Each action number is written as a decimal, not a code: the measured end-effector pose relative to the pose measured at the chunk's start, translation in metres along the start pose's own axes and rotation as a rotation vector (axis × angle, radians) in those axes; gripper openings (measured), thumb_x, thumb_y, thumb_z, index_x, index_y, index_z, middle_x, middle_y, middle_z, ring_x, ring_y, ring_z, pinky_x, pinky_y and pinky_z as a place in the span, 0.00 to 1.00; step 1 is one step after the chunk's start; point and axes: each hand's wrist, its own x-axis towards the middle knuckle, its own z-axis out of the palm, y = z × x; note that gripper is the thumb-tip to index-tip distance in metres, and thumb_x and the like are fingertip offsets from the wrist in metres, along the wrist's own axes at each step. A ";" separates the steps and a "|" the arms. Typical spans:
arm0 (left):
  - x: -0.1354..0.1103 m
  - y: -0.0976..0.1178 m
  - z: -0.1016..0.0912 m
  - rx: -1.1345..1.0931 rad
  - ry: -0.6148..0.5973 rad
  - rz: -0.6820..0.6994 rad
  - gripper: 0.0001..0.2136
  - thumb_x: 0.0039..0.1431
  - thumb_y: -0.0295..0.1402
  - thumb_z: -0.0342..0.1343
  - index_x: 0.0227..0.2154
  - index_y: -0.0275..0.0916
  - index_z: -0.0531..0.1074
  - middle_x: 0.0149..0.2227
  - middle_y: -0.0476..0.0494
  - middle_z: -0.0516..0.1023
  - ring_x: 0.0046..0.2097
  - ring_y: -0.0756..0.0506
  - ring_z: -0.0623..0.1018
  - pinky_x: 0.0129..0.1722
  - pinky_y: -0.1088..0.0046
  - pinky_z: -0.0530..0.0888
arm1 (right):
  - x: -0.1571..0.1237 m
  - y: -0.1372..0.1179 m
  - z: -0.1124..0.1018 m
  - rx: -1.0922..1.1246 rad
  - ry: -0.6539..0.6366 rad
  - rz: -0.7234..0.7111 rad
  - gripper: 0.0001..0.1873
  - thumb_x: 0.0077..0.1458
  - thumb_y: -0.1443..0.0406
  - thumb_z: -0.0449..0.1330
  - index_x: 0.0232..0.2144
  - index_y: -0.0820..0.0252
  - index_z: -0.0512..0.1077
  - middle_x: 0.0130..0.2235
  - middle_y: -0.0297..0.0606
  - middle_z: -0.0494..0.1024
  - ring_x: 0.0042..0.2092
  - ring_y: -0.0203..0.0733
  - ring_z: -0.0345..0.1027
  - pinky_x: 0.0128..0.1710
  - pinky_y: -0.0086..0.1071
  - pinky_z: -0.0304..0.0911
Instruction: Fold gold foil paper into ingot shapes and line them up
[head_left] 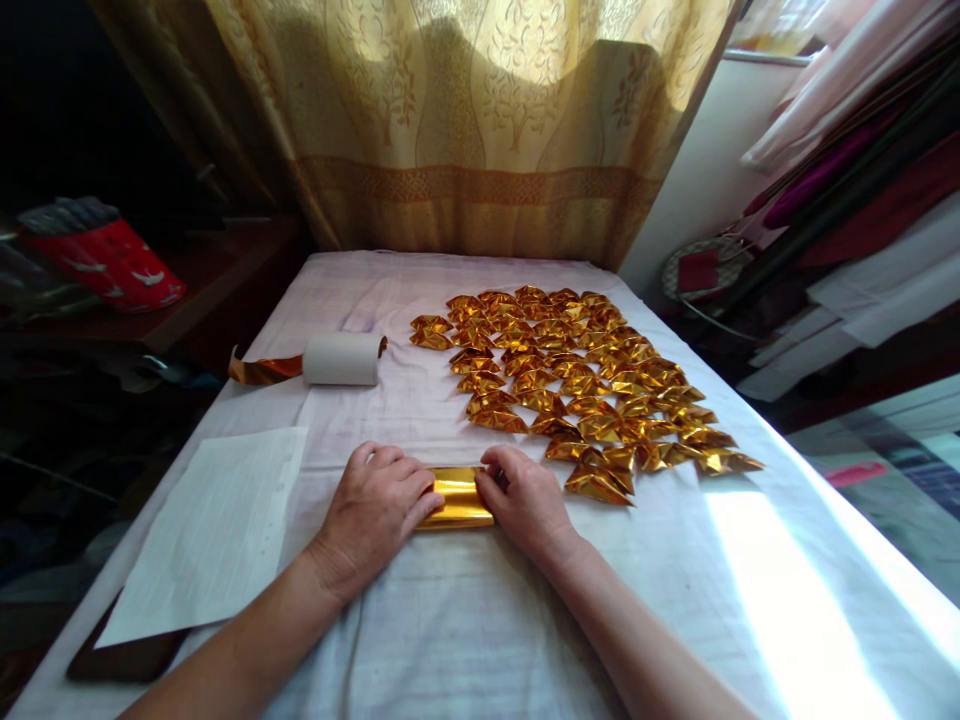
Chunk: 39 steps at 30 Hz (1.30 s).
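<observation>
A strip of gold foil paper (457, 497) lies folded on the white cloth between my two hands. My left hand (375, 510) presses its left end, fingers curled down onto it. My right hand (525, 497) presses the right end in the same way. Just beyond my right hand spreads a patch of several folded gold foil pieces (577, 385), laid in rows up the cloth.
A white roll (341, 358) with a gold foil tail lies at the middle left. A white paper sheet (214, 530) rests over a dark object near the left edge. A gold curtain (480, 120) hangs behind. Shelves with fabric stand at the right, a red bag (112, 262) at the left.
</observation>
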 end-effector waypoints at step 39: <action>-0.009 0.034 -0.001 0.176 -0.084 -0.075 0.10 0.61 0.38 0.57 0.37 0.36 0.74 0.37 0.38 0.77 0.42 0.37 0.74 0.51 0.53 0.64 | -0.036 0.004 -0.019 -0.110 -0.100 -0.239 0.06 0.57 0.62 0.66 0.37 0.54 0.74 0.40 0.38 0.76 0.43 0.44 0.67 0.43 0.36 0.53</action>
